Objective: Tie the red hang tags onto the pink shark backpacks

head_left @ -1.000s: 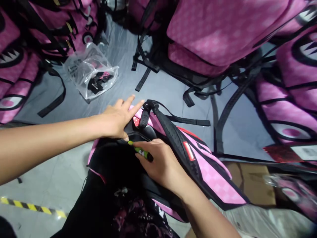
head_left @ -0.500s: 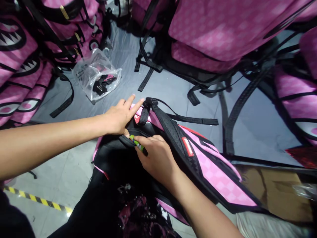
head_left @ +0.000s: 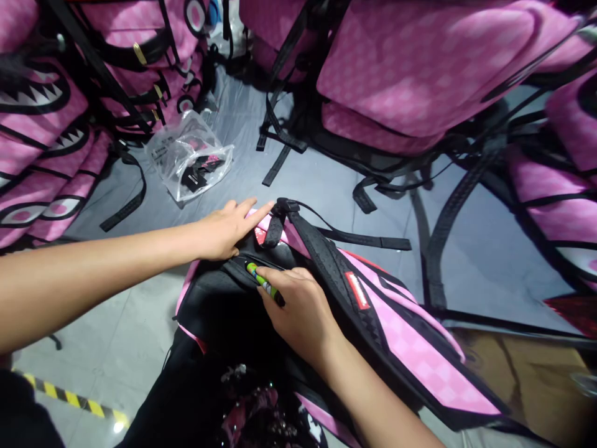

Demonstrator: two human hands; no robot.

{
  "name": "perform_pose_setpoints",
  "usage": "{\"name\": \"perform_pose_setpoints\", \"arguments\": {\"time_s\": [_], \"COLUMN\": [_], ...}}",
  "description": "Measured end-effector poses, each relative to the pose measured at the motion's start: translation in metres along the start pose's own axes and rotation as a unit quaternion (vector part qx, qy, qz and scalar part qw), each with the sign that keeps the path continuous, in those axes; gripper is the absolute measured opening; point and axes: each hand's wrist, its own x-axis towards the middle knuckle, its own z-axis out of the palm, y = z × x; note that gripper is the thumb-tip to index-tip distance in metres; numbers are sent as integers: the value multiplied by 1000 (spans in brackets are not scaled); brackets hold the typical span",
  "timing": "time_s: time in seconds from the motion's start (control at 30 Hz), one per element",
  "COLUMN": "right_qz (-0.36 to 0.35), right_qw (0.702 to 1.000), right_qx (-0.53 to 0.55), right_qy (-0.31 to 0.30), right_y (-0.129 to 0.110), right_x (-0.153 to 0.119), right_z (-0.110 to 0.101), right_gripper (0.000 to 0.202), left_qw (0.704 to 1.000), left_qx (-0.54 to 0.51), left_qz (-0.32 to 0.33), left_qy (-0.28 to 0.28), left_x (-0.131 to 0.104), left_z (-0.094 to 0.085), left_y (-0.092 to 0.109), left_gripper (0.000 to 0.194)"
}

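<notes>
A pink-and-black backpack (head_left: pixel 433 367) lies tilted in front of me, its black back panel towards my lap. My left hand (head_left: pixel 226 230) rests across its upper edge, open, fingers stretched out and spread, with the thumb down against the black fabric. Closed in my right hand (head_left: pixel 298 305) is a slim green printed tube (head_left: pixel 262 280) with dark ends; its exact kind is unclear. Its tip points at the black panel, close to my left thumb. A black shoulder strap (head_left: pixel 321 255) with a buckle (head_left: pixel 286 205) runs beside my right hand.
More pink backpacks (head_left: pixel 405 74) stand across the grey-covered table (head_left: pixel 317 180), with loose straps trailing. Others with teeth and eye prints (head_left: pixel 37 149) are stacked at left. A clear plastic bag (head_left: pixel 191 162) holds small black pieces. A cardboard box (head_left: pixel 536 373) sits at lower right.
The green tube's tip has drawn back slightly from my left thumb, towards the right. My left hand keeps its place on the backpack. The whole view has shifted a little.
</notes>
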Motion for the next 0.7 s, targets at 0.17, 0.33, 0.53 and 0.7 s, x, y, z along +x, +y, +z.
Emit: {"name": "perform_pose_setpoints", "arguments": {"time_s": [0.17,0.33,0.53,0.7], "right_qz": [-6,-6,15,32], "right_qw": [1000,1000,999,998], "right_qx": [10,15,0,31], "right_qy": [27,12,34,42], "right_y": [1,-1,-8,-10], "right_x": [4,18,23,27], "right_z": [6,11,14,17], "right_gripper": [27,26,23,21], "left_qw": [995,996,996,995], "left_qx": [-62,-68,-76,-79], "left_qz": [-61,-61,-51,-32], "left_qy": [40,8,21,50], "left_x": [-7,-3,-4,-4], "left_z": [10,9,9,16], "left_y": [-6,-7,-11,-17], "left_gripper": [112,108,103,101]}}
